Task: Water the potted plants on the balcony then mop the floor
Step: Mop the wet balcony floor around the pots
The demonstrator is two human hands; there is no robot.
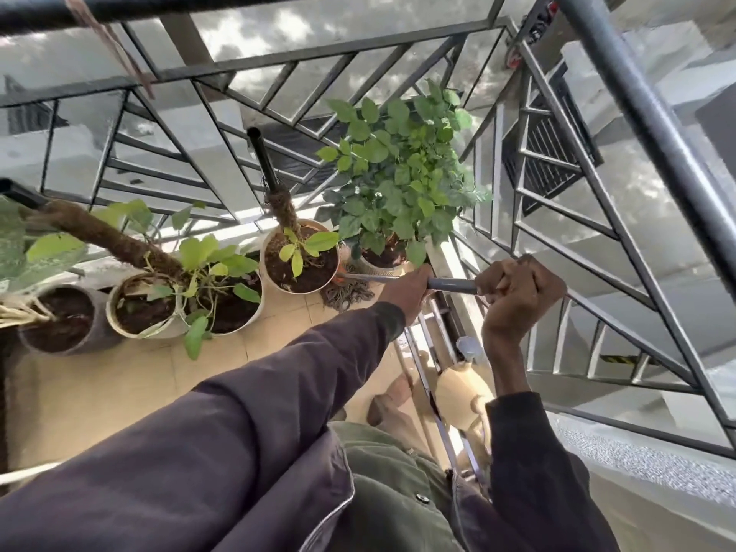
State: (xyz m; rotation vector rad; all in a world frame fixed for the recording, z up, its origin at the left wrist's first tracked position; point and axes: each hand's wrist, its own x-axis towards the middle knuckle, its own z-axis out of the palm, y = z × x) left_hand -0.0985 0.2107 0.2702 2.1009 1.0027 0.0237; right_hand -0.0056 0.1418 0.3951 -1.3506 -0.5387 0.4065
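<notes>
Together, left hand (408,290), right hand (517,290) gripping mop handle (452,284)

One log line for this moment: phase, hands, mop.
phase: mopping | left hand: grips mop handle | right hand: grips handle | mop head: on floor beside pot

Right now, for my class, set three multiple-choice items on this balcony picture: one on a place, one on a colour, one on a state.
1. Where is the mop head?
A on the railing
B on the floor tiles by the pots
C in a bucket

2. What colour is the leftmost pot?
A grey
B red
C blue

3. How is the mop handle held?
A by no hand
B by the left hand only
C by both hands

Key:
1 B, its strands lie on the floor tiles beside the moss-pole pot.
2 A, its wall is grey.
3 C, the left hand and the right hand both grip it.
</notes>
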